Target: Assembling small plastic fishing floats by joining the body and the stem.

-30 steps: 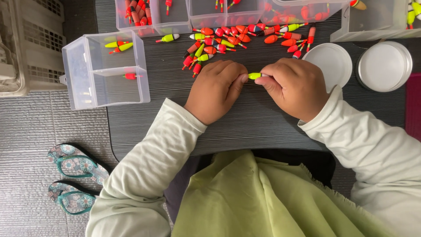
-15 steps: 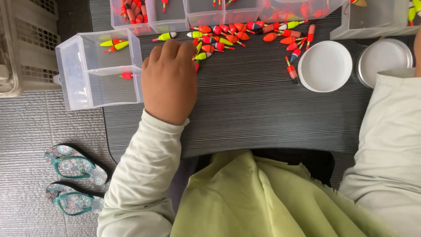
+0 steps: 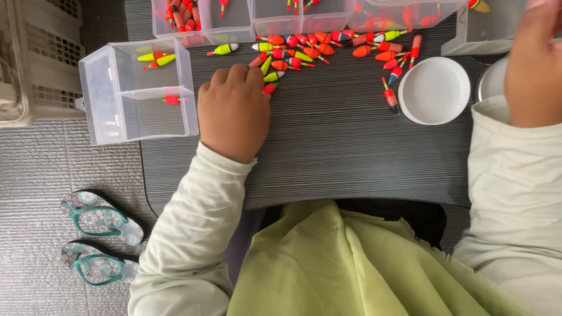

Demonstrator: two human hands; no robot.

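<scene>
My left hand (image 3: 233, 111) lies knuckles up on the dark ribbed table (image 3: 328, 158), its fingertips at the near edge of a scatter of small fishing floats (image 3: 319, 50), orange-red and yellow-green. Whether the fingers grip a float is hidden beneath the hand. My right hand (image 3: 533, 64) is raised at the far right edge, over a clear box (image 3: 486, 32) and a round white lid; only its back shows. A clear two-part box (image 3: 137, 93) to the left holds two yellow floats (image 3: 156, 58) in the far part and one red float (image 3: 171, 99) in the near part.
Clear bins (image 3: 246, 20) with more floats line the table's far edge. A round white lid (image 3: 434, 90) lies right of centre, and a red float (image 3: 390, 95) lies beside it. A pale slatted crate (image 3: 35, 64) and a pair of teal flip-flops (image 3: 99, 240) are on the grey floor.
The two hands, together at the table's middle on a yellow-green float a second ago, have parted. My left hand went to the float pile; my right hand rose to the far right.
</scene>
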